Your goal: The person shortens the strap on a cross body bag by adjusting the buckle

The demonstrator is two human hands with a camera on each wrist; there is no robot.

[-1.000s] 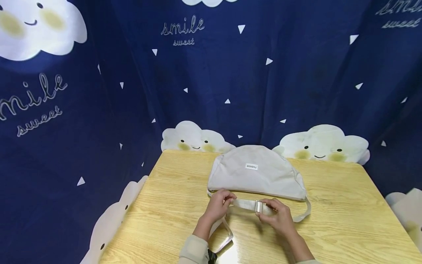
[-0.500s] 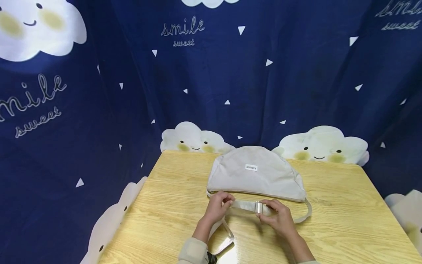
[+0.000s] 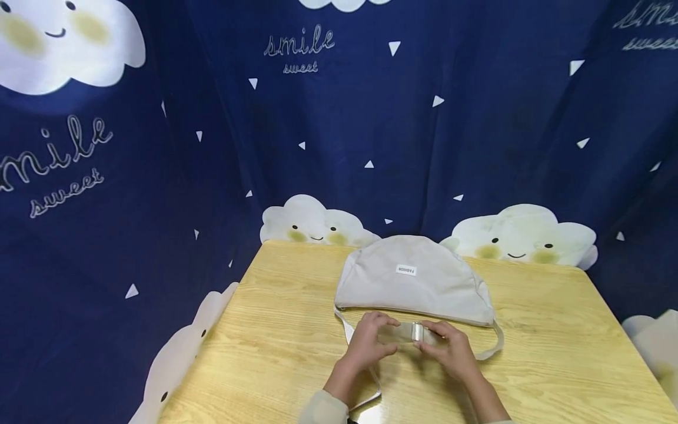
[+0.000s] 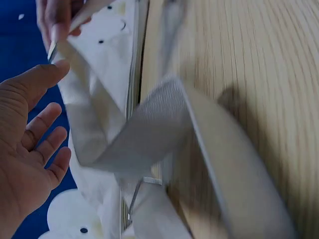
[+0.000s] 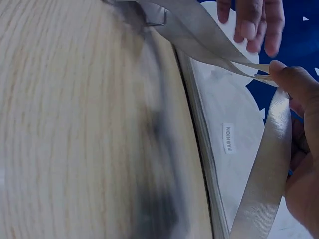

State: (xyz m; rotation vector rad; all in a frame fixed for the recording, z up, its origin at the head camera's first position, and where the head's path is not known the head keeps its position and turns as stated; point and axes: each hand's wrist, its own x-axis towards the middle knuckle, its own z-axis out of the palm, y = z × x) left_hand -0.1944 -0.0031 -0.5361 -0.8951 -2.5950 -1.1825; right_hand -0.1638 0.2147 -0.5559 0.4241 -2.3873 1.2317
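Bag (image 3: pixel 415 285), pale and half-round, lies at the far side of the wooden table (image 3: pixel 551 335), its straight zipped side facing the person and its curved top overlapping the far edge in the head view (whether it overhangs, I cannot tell). Label (image 3: pixel 405 270) reads FASHION, upside down from here. Tabletop runs on well past the bag to left and right; side edges slant outward toward the viewer, near edge out of frame. Navy curtain (image 3: pixel 339 129) with printed clouds rises just beyond the far edge.

Strap (image 3: pixel 394 333) is held up in front of the zipped side, well inside the table's edges. Right hand (image 3: pixel 449 351) pinches it between thumb and fingers, just beside the metal buckle (image 3: pixel 417 332). Left hand (image 3: pixel 371 341) stands with thumb and fingers apart around the strap's other stretch, gripping nothing. Loose strap drops from the bag's left corner past the left wrist; another stretch curves from the right corner toward the right hand.

Against half a second ago: left fingers, then pinched on the strap, are now spread, and that hand sits nearer the buckle. Right hand's pinch and the bag's place are unchanged.
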